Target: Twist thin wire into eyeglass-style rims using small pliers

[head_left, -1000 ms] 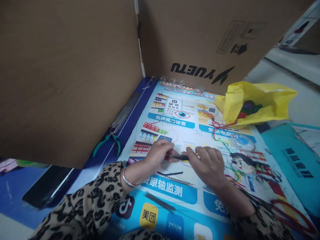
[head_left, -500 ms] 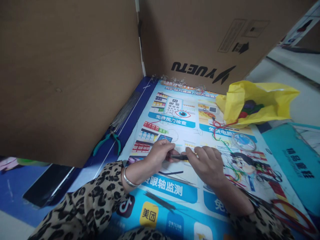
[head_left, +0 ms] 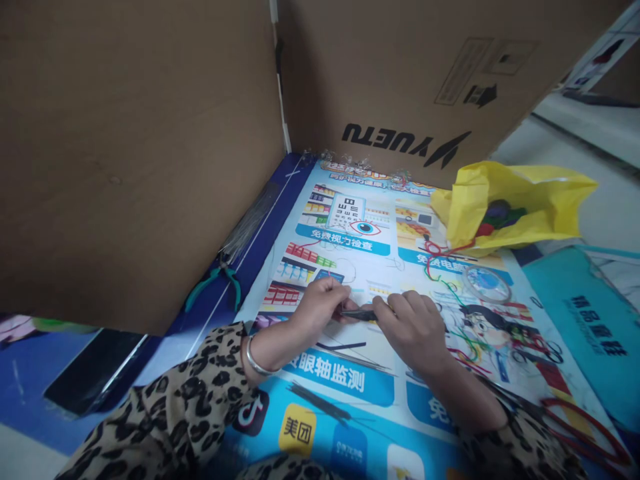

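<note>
Though inverted, “YUETU” [head_left: 387, 139] on cardboard [head_left: 385, 73], right hand [head_left: 414, 328] around dark tool [head_left: 363, 315], grip of left hand [head_left: 325, 301] unclear

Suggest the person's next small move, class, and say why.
Perhaps the left hand should steady the slim dark item's tip: that end lies at its curled fingers, while the right hand grips the other end.

The poster [head_left: 370, 268] is printed white and blue. Over it, a slender piece [head_left: 360, 314] is coloured black. Behind it, brown cardboard [head_left: 400, 73] is lettered black. At its right, a bag [head_left: 465, 207] is coloured yellow, a box [head_left: 560, 283] turquoise; at its left, pliers [head_left: 216, 275] are handled in teal. At its near end, sleeves [head_left: 195, 393] are leopard-spotted.
</note>
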`<state>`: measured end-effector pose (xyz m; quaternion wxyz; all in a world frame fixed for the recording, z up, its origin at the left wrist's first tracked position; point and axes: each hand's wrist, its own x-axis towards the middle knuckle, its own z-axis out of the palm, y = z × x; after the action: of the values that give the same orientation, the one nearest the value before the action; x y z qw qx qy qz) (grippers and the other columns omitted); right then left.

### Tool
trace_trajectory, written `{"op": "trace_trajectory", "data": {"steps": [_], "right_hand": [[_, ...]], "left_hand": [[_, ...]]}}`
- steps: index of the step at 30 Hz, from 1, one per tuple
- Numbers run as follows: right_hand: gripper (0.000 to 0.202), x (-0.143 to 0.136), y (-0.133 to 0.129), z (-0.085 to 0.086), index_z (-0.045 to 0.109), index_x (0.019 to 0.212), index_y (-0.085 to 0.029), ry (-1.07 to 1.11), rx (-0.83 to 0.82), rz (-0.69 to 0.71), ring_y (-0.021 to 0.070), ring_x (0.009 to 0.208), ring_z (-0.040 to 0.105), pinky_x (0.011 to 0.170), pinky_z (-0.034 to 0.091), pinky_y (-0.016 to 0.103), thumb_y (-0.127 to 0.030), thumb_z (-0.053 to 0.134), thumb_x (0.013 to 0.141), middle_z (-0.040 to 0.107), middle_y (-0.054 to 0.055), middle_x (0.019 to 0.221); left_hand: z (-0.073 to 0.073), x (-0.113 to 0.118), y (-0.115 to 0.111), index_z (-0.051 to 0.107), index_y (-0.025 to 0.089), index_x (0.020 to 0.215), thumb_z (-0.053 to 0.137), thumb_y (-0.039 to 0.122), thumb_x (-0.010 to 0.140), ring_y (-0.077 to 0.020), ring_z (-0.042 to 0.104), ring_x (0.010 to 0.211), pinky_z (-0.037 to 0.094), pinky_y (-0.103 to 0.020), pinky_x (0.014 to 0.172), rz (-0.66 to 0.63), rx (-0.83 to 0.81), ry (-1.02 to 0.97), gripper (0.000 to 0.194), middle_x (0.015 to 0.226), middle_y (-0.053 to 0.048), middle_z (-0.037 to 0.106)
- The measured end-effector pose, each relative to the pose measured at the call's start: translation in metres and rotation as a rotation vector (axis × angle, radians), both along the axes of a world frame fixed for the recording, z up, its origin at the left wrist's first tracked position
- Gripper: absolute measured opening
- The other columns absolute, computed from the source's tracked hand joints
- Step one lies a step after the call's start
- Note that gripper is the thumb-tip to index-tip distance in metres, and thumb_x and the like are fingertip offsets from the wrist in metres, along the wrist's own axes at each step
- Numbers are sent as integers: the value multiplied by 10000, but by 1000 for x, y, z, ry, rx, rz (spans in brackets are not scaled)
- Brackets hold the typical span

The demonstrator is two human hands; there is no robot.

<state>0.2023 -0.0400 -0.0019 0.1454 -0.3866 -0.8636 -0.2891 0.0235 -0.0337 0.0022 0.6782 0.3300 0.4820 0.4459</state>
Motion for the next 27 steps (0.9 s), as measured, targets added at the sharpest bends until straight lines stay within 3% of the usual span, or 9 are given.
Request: {"op": "trace_trajectory", "data": {"steps": [13,19,27], "right_hand": [[110,-1,-6,-3,600,751,-184,-1,-234,-92,171,660,451,607,254,304,-164,509,810,560,33,659],[84,-5,-12,3,602,765,-186,-15,-400,-179,173,626,558,529,251,276,-245,555,800,616,25,664],[291,-8,-14,8,626,779,-186,-37,-625,-295,184,593,630,468,269,259,-419,469,855,678,58,690]], "left_hand": [[-2,-8,2,496,177,706,509,334,813,-110,545,577,426,-224,565,-69,365,266,190,681,-14,647],[-2,-12,2,532,186,720,475,285,834,-119,556,648,418,-230,648,-126,483,398,162,721,-12,653],[2,-15,1,604,227,741,454,266,840,-139,570,687,389,-229,680,-256,630,584,184,721,7,637]]}}
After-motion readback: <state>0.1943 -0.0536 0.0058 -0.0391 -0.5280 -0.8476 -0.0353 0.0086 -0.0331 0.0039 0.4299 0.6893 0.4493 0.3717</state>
